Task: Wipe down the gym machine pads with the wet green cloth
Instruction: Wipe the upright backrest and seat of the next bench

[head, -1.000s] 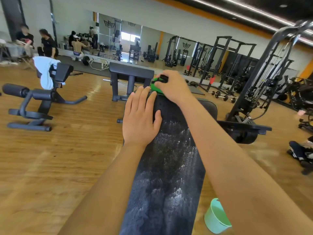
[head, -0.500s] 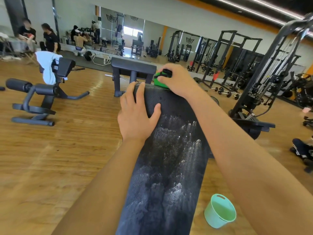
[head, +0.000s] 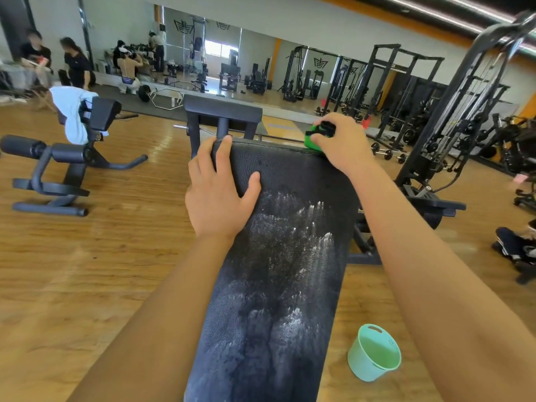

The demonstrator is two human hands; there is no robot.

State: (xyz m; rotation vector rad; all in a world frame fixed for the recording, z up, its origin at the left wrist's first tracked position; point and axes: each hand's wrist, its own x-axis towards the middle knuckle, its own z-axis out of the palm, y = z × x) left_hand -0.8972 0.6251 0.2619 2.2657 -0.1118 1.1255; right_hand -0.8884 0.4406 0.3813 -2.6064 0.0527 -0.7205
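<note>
A long black bench pad (head: pixel 278 274) runs away from me, streaked with wet white foam down its middle. My left hand (head: pixel 217 192) lies flat on the pad's far left corner, fingers reaching over the top edge. My right hand (head: pixel 339 143) grips a bunched green cloth (head: pixel 311 139) at the pad's far right corner, on the top edge. Most of the cloth is hidden under my fingers.
A mint green bucket (head: pixel 374 352) stands on the wood floor right of the bench. Another black bench with a white towel (head: pixel 72 111) is at left. A padded stand (head: pixel 223 111) is just beyond the pad. A cable machine (head: pixel 452 134) rises at right. People sit at far left.
My right hand has slid the green cloth rightwards along the pad's top edge to the right corner. My left hand stays on the left corner.
</note>
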